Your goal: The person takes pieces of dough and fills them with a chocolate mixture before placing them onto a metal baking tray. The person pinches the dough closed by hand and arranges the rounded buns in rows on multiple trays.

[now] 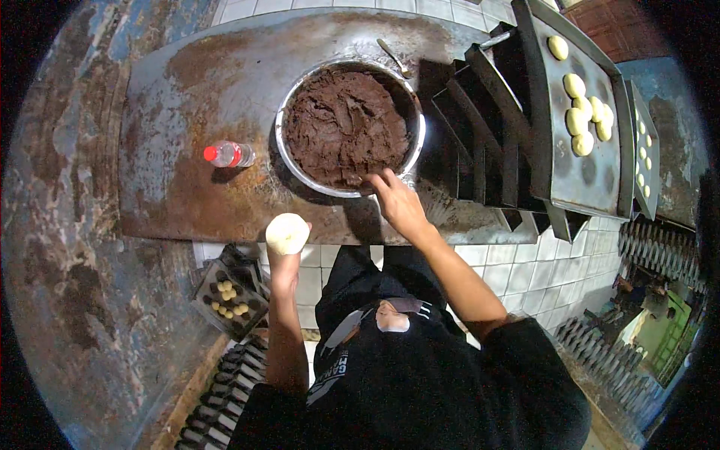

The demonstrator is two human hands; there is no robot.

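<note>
A pale, flattened round of dough (pixel 287 234) rests on my left hand (pixel 283 276), held just in front of the table's near edge. The dough hides most of that hand's fingers. My right hand (pixel 401 208) reaches over the near right rim of a large round metal bowl (pixel 280 141). Its fingers are curled together at the edge of the dark brown paste (pixel 341 124) that fills the bowl. What they hold, if anything, cannot be made out.
A clear bottle with a red cap (pixel 231 154) lies left of the bowl on the worn metal table (pixel 195 97). Behind the bowl is a spoon-like utensil (pixel 394 58). Stacked black trays (pixel 484 127) stand at right, topped by a tray (pixel 589 191) with several dough balls (pixel 574 85).
</note>
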